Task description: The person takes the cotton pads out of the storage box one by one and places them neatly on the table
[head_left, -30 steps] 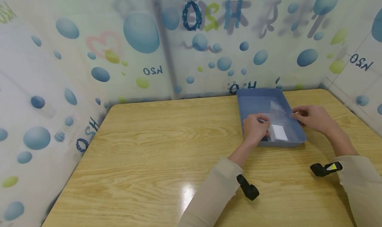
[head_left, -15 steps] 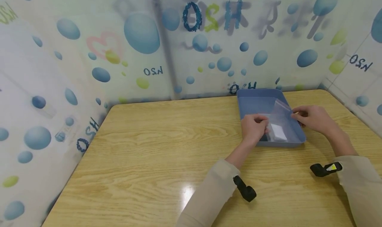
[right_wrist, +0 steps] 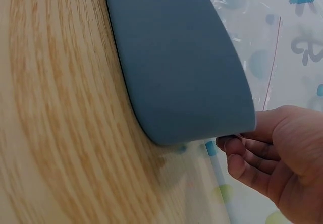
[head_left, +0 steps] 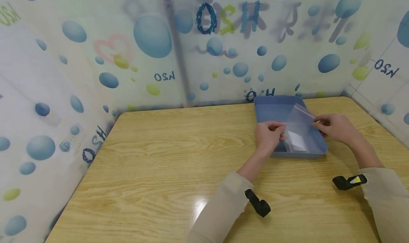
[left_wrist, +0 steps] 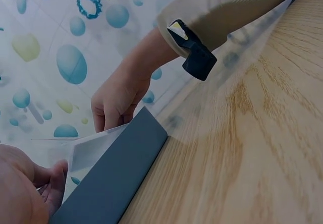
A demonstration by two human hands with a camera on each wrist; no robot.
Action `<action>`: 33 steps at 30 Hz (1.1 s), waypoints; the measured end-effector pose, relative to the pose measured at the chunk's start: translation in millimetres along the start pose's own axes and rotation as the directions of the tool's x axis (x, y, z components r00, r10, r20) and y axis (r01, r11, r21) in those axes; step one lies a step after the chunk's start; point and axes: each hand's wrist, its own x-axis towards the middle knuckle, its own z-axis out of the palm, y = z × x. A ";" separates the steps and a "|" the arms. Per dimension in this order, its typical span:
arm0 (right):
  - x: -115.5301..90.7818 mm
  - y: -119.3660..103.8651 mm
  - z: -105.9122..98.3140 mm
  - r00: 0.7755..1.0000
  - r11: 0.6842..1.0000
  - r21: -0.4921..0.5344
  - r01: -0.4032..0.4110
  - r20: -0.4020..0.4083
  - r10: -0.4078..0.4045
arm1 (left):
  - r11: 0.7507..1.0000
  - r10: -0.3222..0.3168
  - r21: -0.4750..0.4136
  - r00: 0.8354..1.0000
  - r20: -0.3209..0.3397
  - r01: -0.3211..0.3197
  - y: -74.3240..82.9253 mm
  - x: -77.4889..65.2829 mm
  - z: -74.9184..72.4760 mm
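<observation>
Over a blue tray point(head_left: 278, 100), a clear zip bag point(head_left: 299, 116) stretches between both hands. My left hand point(head_left: 267, 136) pinches the bag's left side, thumb against fingers, above the tray's front left part. At the tray's right rim, my right hand point(head_left: 335, 126) pinches the bag near the end of its zip strip. In the right wrist view the fingers of this right hand point(right_wrist: 282, 158) touch the tray corner, and a reddish zip line point(right_wrist: 273, 65) runs down to them. Below the bag lies a white square point(head_left: 298, 143); whether it is inside plastic I cannot tell.
The tray stands on a wood-grain table point(head_left: 153, 165), towards its far right. Behind it rises a patterned wall covering point(head_left: 223, 58) with blue dots. Black wrist cameras point(head_left: 257, 202) sit on both beige sleeves.
My left hand has drifted left and slightly down. The bag's zip end has spread out and straightened towards my right hand, which stays nearly still at the rim.
</observation>
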 end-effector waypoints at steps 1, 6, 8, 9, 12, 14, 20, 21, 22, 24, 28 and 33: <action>0.0 0.2 0.2 1.000 1.000 0.001 0.000 0.001 0.000 | 1.000 -0.002 0.000 1.000 -0.004 0.002 0.5 0.3 -1.2; -0.5 0.2 0.8 1.000 1.000 -0.011 0.005 -0.007 -0.005 | 1.000 -0.010 -0.023 1.000 -0.006 0.010 2.7 2.9 -7.3; -1.0 -0.1 1.0 1.000 1.000 -0.015 0.012 -0.013 -0.012 | 0.999 -0.017 -0.031 1.000 -0.002 0.017 2.9 3.7 -9.7; -1.3 -0.4 1.2 1.000 1.000 -0.016 0.015 -0.015 -0.015 | 0.999 -0.021 -0.033 1.000 0.001 0.021 3.0 4.0 -10.9; -1.9 0.0 1.1 1.000 1.000 -0.016 0.019 -0.015 -0.019 | 0.999 -0.030 -0.034 1.000 0.010 0.030 2.6 4.9 -13.6; -1.7 0.0 1.1 1.000 1.000 -0.018 0.019 -0.013 -0.019 | 0.999 -0.034 -0.040 0.999 0.016 0.035 2.2 5.6 -14.8; -1.0 -0.4 0.9 1.000 1.000 -0.017 0.013 -0.010 -0.014 | 0.996 -0.042 -0.075 0.999 0.004 0.042 1.0 8.1 -17.5; -1.1 -0.8 0.8 1.000 1.000 -0.015 0.011 -0.009 -0.011 | 0.995 -0.046 -0.086 0.999 0.004 0.047 0.8 8.7 -18.2; -1.1 -1.2 0.8 1.000 1.000 -0.014 0.009 -0.008 -0.009 | 0.994 -0.050 -0.095 0.999 0.005 0.050 0.6 9.5 -19.2; -1.2 -1.7 0.7 1.000 1.000 -0.012 0.005 -0.005 -0.005 | 0.992 -0.053 -0.112 0.999 0.009 0.054 -0.1 11.2 -21.4; -1.0 -1.8 0.3 1.000 1.000 -0.007 0.000 -0.002 0.000 | 0.989 -0.049 -0.138 0.999 0.015 0.051 -1.5 15.0 -27.0; -0.3 -0.5 0.1 1.000 1.000 -0.004 -0.007 0.002 0.007 | 0.989 -0.048 -0.140 0.999 0.012 0.049 -2.3 19.0 -35.7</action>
